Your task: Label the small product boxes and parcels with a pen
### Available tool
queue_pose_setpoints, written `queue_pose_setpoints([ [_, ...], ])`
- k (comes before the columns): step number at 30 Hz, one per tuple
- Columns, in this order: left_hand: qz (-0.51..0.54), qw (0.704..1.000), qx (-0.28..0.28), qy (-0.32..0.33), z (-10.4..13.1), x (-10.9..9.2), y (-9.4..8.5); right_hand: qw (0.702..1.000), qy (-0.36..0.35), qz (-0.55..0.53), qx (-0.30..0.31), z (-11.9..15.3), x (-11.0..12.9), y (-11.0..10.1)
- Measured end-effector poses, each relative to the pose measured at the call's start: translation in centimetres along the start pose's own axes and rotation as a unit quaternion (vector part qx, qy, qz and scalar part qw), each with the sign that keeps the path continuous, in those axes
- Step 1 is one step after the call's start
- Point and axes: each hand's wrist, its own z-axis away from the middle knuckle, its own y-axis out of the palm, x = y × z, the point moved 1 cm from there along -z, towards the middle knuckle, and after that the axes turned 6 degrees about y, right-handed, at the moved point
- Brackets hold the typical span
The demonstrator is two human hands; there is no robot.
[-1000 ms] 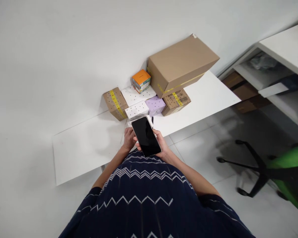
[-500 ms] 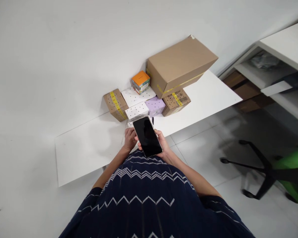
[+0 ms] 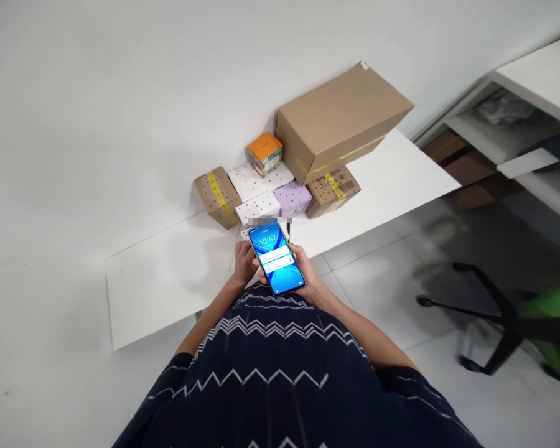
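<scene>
A phone (image 3: 277, 258) with a lit blue lock screen is in my right hand (image 3: 308, 274), whose fingers wrap round its edges. My left hand (image 3: 245, 262) is beside the phone's left edge with its fingers curled; whether anything is in it is hidden. Just beyond the phone, a small white item (image 3: 245, 234) and a dark pen-like thing (image 3: 288, 230) are partly covered. Past them stand a white dotted box (image 3: 257, 206) and a purple dotted box (image 3: 293, 198).
On the white table (image 3: 158, 280) are a large brown carton (image 3: 340, 118), an orange box (image 3: 264, 149) on a flat white box (image 3: 247, 182), and two small taped cartons (image 3: 217, 196) (image 3: 333, 190). A shelf (image 3: 532, 81) and a wheeled chair (image 3: 504, 317) are at the right.
The phone's screen has gone from black to lit. Both hands keep nearly the same place, and the view has shifted very slightly.
</scene>
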Motion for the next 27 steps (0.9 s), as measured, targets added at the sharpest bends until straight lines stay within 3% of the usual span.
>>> queue_pose_setpoints([
  [11,-0.04,0.999,-0.002,0.01,-0.4,-0.4,-0.5,0.999,-0.036,0.005,-0.019,0.7,0.9,-0.2],
  [14,-0.059,0.998,0.029,0.017,-0.8,-1.0,-1.1,0.992,-0.104,0.036,-0.065,1.7,2.1,-1.3],
  [17,-0.071,0.996,0.058,0.017,-1.2,-1.3,-1.5,0.96,-0.217,0.083,-0.158,3.0,3.7,-3.8],
  [20,-0.114,0.989,0.087,-0.044,-1.7,-1.1,-1.8,0.884,-0.286,0.155,-0.335,3.8,5.0,-7.8],
  [23,-0.151,0.974,0.131,-0.106,-2.3,-0.7,-1.9,0.741,-0.271,0.296,-0.538,4.0,5.9,-12.1],
  [27,-0.137,0.967,0.17,-0.132,-2.7,-0.1,-2.1,0.546,-0.184,0.528,-0.624,2.8,6.4,-15.9],
])
